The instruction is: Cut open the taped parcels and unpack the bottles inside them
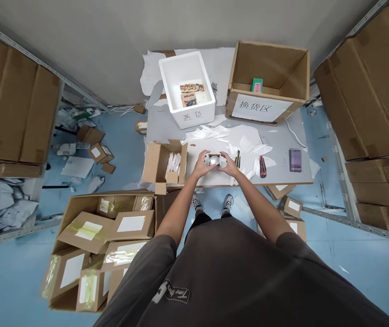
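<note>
Near the table's front edge, my left hand and my right hand grip opposite sides of a small pale box with a shiny, rounded silver thing showing in it. What kind of thing it is, I cannot make out. Left of my hands stands an open cardboard box with white paper inside. Torn white paper lies just beyond my hands. To the right are a yellow-and-black utility knife and a red-and-black one.
On the table, a white foam box with packets stands at the back, beside a large carton containing a green box. A purple rectangle lies at the right. A big carton of parcels stands on the floor at left.
</note>
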The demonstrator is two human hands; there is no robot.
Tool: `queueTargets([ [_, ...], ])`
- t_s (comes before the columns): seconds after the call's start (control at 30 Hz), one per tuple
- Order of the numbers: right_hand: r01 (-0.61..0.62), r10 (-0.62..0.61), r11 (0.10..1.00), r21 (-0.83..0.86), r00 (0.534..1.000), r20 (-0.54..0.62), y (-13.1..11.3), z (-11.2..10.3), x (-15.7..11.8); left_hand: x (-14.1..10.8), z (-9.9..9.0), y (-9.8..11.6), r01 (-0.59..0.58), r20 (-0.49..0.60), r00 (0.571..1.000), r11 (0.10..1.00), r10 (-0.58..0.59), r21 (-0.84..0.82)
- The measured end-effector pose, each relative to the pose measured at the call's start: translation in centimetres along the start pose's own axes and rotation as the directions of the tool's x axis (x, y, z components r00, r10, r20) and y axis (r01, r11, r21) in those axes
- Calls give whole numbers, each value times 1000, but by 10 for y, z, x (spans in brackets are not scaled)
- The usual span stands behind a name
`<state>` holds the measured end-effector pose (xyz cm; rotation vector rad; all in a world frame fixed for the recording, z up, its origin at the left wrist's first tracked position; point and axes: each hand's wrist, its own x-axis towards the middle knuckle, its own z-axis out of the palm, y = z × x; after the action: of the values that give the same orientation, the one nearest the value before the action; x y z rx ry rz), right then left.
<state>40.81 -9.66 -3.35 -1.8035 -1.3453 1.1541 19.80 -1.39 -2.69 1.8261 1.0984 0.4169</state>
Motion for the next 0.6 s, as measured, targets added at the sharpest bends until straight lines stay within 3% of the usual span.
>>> queueTargets([
  [0.1,0,-1,999,-35,1000,-28,2,2,5,5,-8,34,30,30,999,964,-40,266],
  [0.2,53,-54,998,-13,996,-67,12,7,13,21,-5,64,116,83,978,826,-193,552],
  [0.33,129,-129,992,3,989,-74,29,8,18,43,7,86,163,119,934,699,-337,697],
  [0.43,168,-169,986,-7,983,-68,36,5,19,45,11,91,124,127,945,688,-303,715],
  [0.6,194,-196,980,-50,979,-47,36,7,24,24,2,86,41,92,986,731,-140,681],
])
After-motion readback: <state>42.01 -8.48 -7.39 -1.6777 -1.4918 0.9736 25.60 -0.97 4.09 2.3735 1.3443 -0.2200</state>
